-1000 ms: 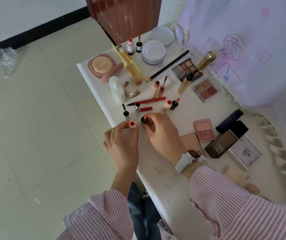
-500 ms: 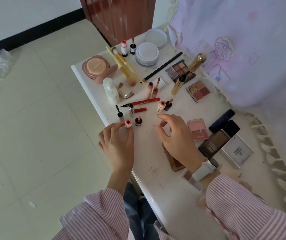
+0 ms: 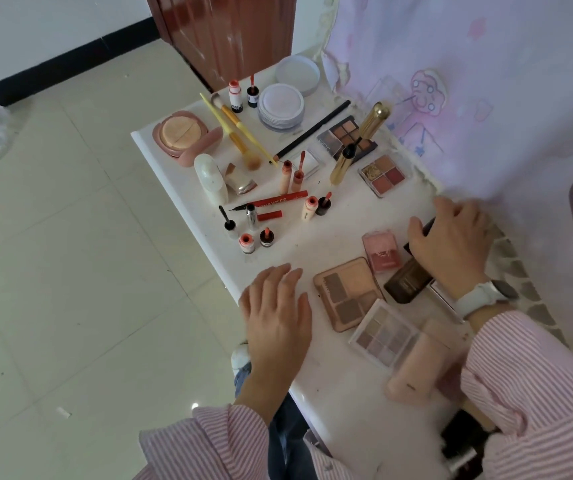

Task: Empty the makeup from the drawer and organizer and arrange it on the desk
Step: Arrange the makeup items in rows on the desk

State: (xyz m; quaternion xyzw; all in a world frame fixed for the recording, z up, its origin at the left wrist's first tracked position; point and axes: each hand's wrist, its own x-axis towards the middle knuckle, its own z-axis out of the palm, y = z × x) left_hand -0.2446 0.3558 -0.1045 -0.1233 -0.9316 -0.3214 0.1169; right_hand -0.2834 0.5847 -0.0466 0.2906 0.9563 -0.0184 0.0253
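Makeup lies spread over the white desk point(image 3: 333, 403). My left hand point(image 3: 278, 317) rests flat and relaxed on the desk's left edge, holding nothing. My right hand point(image 3: 451, 244), with a white watch on the wrist, curls over a dark tube point(image 3: 429, 224) at the desk's right side, thumb on its near end; most of the tube is hidden. Just below that hand lies a brown foundation bottle point(image 3: 408, 282). Two small lip bottles point(image 3: 247, 242) stand upright in front of my left hand. A brown palette point(image 3: 349, 292) and a pale eyeshadow palette point(image 3: 383, 336) lie between my hands.
Farther back are a pink blush compact point(image 3: 381, 251), a red eyeliner pen point(image 3: 278, 201), a gold mascara point(image 3: 342, 166), yellow brushes point(image 3: 234, 128), a pink cushion compact point(image 3: 179, 133) and round white jars point(image 3: 280, 105). A pink organizer point(image 3: 416, 372) lies near my right sleeve. A lilac curtain point(image 3: 485, 98) hangs along the right.
My left hand let go of the small lip bottle and dropped back to the desk edge. My right hand swung right onto the dark tube. Both palettes came into view.
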